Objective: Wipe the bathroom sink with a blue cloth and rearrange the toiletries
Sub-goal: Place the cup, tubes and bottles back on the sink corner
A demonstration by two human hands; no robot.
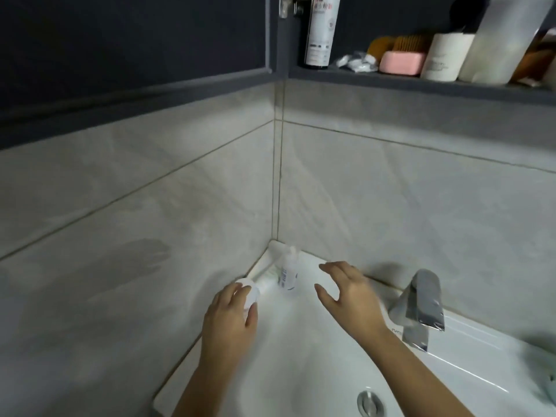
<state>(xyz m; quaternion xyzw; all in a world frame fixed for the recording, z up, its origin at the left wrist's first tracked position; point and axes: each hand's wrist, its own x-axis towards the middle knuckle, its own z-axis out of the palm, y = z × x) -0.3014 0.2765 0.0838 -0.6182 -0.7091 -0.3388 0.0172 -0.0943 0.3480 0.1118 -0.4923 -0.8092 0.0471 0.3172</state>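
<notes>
while the left hand (pixel 231 313) pinches the tube (pixel 264 286), the right hand (pixel 346 294), grip spread empty, may topple the bottle (pixel 288 272).

The sink (pixel 301 371) is glossy white, the faucet (pixel 421 305) mirror silver, and the tube (pixel 266 282) white with green marks. The wall tiles (pixel 421 206) are pale grey with faint marbling, and the cabinet (pixel 120 40) is dark slate. On its shelf (pixel 391 79) are a pink soap box (pixel 401 63) and a white, black-based bottle (pixel 320 31).

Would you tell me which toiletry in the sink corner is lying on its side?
The white-capped tube held by the left hand lies flat; the small bottle beside it stands upright.
</notes>
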